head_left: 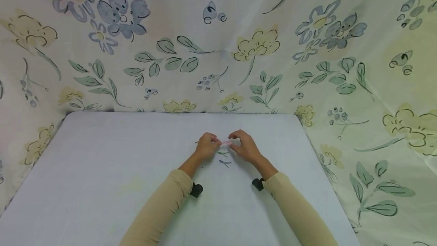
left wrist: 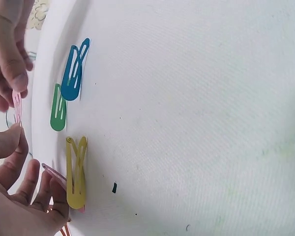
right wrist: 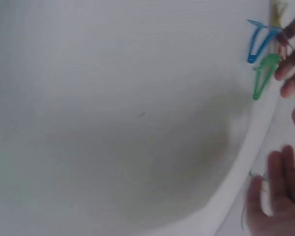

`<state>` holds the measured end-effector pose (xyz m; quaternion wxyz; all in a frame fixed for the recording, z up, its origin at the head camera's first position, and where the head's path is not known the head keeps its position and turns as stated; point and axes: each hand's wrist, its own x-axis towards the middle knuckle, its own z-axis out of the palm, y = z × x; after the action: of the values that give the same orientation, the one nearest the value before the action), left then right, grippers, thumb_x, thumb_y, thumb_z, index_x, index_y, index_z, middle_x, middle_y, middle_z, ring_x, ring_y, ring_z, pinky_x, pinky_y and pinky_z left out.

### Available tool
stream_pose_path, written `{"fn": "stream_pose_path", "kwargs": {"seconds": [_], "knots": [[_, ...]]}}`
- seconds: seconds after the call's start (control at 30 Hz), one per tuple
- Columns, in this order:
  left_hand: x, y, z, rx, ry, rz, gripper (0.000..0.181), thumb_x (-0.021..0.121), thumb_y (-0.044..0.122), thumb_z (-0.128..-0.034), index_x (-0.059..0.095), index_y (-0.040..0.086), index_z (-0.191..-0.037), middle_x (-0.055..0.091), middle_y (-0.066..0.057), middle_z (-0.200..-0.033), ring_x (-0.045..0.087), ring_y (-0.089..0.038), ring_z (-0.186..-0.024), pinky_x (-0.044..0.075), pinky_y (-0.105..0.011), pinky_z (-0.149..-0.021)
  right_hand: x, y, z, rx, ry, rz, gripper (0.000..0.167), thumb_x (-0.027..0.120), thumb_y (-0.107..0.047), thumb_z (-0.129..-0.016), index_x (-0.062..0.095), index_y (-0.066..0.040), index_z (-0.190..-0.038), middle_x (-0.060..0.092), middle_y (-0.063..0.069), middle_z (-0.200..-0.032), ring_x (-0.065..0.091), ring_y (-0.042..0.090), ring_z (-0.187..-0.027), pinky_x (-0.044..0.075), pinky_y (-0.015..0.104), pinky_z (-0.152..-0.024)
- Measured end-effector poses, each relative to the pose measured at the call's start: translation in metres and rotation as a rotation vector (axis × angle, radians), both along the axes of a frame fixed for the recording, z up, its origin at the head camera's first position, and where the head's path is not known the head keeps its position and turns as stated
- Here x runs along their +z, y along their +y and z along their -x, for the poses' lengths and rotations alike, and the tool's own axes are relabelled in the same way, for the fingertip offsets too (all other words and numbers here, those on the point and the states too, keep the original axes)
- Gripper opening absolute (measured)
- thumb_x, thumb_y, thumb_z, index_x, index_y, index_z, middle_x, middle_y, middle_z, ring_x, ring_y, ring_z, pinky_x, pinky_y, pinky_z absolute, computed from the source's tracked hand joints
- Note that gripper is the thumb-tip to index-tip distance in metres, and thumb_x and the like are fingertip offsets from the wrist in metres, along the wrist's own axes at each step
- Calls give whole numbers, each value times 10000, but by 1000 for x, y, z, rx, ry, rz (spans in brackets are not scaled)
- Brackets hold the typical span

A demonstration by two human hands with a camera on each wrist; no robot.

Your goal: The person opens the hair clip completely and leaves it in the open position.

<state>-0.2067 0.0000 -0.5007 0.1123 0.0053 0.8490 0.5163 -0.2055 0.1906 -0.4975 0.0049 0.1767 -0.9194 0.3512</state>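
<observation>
A pink snap hair clip (head_left: 227,142) lies between both hands, above the far part of the white table. My left hand (head_left: 207,145) pinches one end between thumb and index finger; its other fingers are loosely bent near a pale clip (left wrist: 54,173). My right hand (head_left: 245,146) is at the other end, its thumb touching the clip while the fingers stand apart from the thumb. Between and below the hands lie a blue clip (left wrist: 73,78), a green clip (left wrist: 58,110) and a yellow clip (left wrist: 76,191). The right wrist view is blurred at the hands.
The white table (head_left: 102,170) extends toward me and to both sides. A floral cloth (head_left: 218,26) hangs behind it and at the sides. Black wrist cameras (head_left: 196,190) sit below the sleeves. A small dark speck (left wrist: 114,187) lies by the yellow clip.
</observation>
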Motion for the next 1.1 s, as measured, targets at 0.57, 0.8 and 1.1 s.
{"fn": "stream_pose_path", "kwargs": {"seconds": [0.57, 0.8, 1.1], "knots": [[4, 0, -1, -102, 73, -19, 122, 618, 100, -983, 688, 14, -932, 527, -138, -1304, 468, -315, -1303, 340, -445, -1114, 3, 5, 4, -56, -294, 224, 124, 654, -58, -949, 706, 4, -1043, 688, 112, -1101, 578, 284, -1141, 464, 442, -928], [4, -1, 0, -114, 73, -23, 117, 625, 99, -978, 691, 19, -923, 516, -125, -1313, 456, -312, -1310, 325, -445, -1124, 2, 8, 6, -58, -344, 264, 133, 634, -67, -946, 701, 3, -1037, 674, 115, -1137, 553, 289, -1182, 434, 422, -932], [1, -6, 2, -133, 120, -48, 119, 633, 81, -968, 704, -6, -925, 513, -155, -1313, 456, -335, -1301, 334, -463, -1111, 1, 9, 6, -43, -374, 310, 121, 641, -75, -947, 711, -18, -1029, 652, 100, -1156, 535, 282, -1189, 433, 401, -908]]}}
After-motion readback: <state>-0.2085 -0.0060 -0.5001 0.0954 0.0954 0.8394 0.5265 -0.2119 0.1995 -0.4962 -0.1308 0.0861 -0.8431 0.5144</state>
